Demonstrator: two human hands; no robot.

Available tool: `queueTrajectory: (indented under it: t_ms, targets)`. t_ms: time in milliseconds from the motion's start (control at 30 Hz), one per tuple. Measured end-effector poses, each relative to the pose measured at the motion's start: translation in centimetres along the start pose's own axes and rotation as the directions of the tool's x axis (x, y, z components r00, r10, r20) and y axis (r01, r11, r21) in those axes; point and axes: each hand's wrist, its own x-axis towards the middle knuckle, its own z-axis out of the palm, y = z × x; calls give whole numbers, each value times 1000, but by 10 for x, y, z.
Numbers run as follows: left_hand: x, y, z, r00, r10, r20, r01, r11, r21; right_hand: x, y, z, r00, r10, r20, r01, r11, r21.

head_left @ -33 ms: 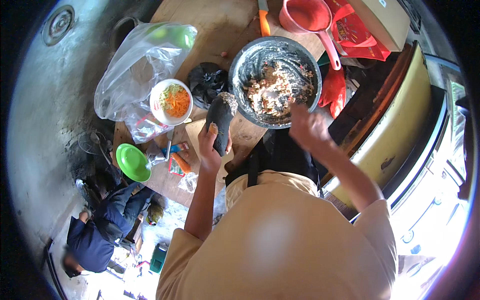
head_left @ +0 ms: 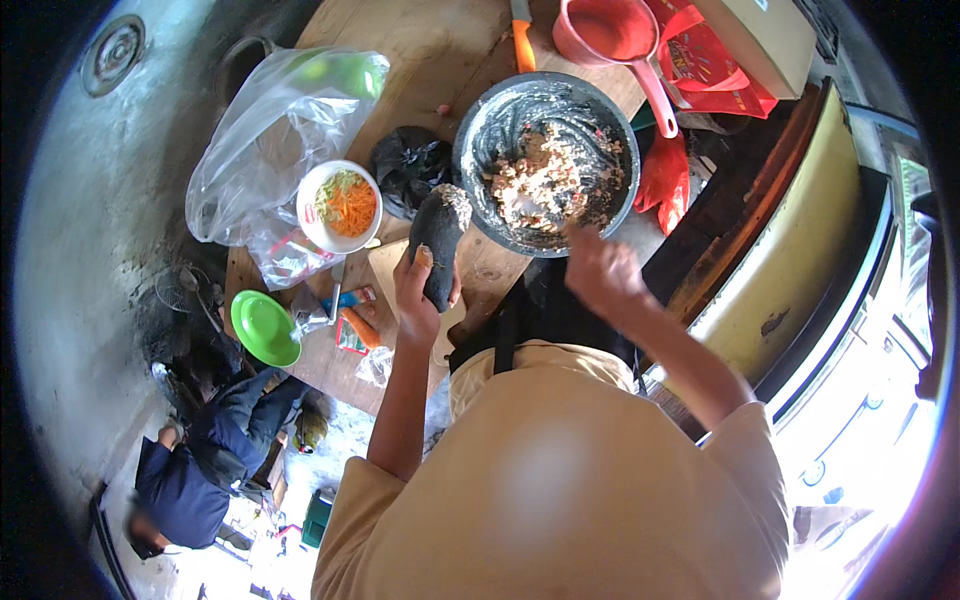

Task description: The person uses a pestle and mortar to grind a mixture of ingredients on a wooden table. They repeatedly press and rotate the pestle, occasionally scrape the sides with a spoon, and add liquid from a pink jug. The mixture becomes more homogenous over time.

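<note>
My left hand [head_left: 416, 292] is wrapped round a thick dark stone pestle [head_left: 434, 240]. Ground paste clings to the pestle's upper end, which is just left of a wide dark stone mortar [head_left: 468, 165]. Inside the mortar lies a chunky pale-brown mixture [head_left: 545, 170] with reddish bits, and paste is smeared up the wall. Over the mortar's near right rim, my right hand [head_left: 604, 272] is closed and slightly blurred. It appears to hold a spoon [head_left: 525, 207], whose pale bowl sits in the mixture; the handle is mostly hidden by the fingers.
Left of the mortar are a black plastic bag [head_left: 410, 165], a white bowl [head_left: 311, 222] of shredded vegetables and a clear bag [head_left: 235, 165]. A green plate [head_left: 262, 325] and carrot [head_left: 360, 328] lie nearer. An orange-handled knife [head_left: 524, 45] and red dipper [head_left: 655, 95] lie beyond. Another person [head_left: 205, 460] crouches lower left.
My right hand has moved slightly left and toward me, and the spoon's bowl has shifted with it through the mixture. My left hand still holds the pestle in nearly the same place.
</note>
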Motion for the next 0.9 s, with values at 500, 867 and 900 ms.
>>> queueTrajectory:
  t_ms: [500,867,900]
  targets:
    - [16,7,-14,983,99,152,-93,995,-44,-19,-72,49,824,464,-326,-364,873,324]
    - [22,1,-31,989,37,145,-21,994,-111,-6,-92,32,942,299,154,-336,828,449]
    - [23,-1,-30,992,17,126,-1,992,-129,-4,-93,30,964,248,93,-262,833,488]
